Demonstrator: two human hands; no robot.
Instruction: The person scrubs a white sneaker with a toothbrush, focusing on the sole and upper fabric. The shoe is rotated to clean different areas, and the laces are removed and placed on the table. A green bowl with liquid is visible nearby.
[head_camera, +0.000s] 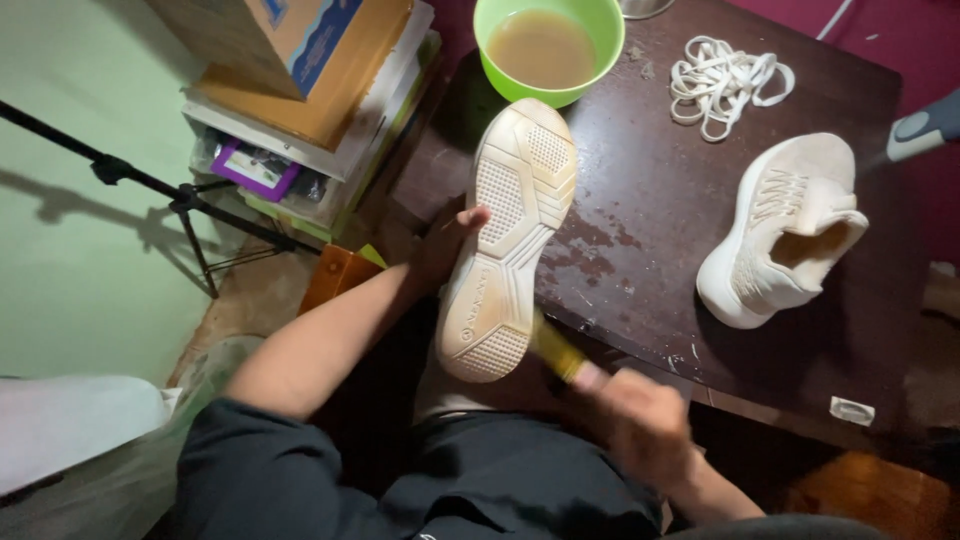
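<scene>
The left hand (440, 245) grips a shoe (510, 240) sole-up, exposing the tread. The blurred right hand (640, 420) clasps a yellow brush (556, 350) against its near edge.

A cramped corner of a home serves as a makeshift shoe-cleaning spot, with a worn, stained dark wooden table (660, 210) filling the centre and right of the frame, set against a pale green wall (70, 200) at left. At upper left, a cardboard box (290, 40) sits on a stack of papers and household odds and ends (300, 150), beside a black tripod stand (150, 185), while a green plastic bowl of murky water (548, 48), loose white laces (722, 82) and a white sneaker (785, 230) crowd the tabletop.
</scene>
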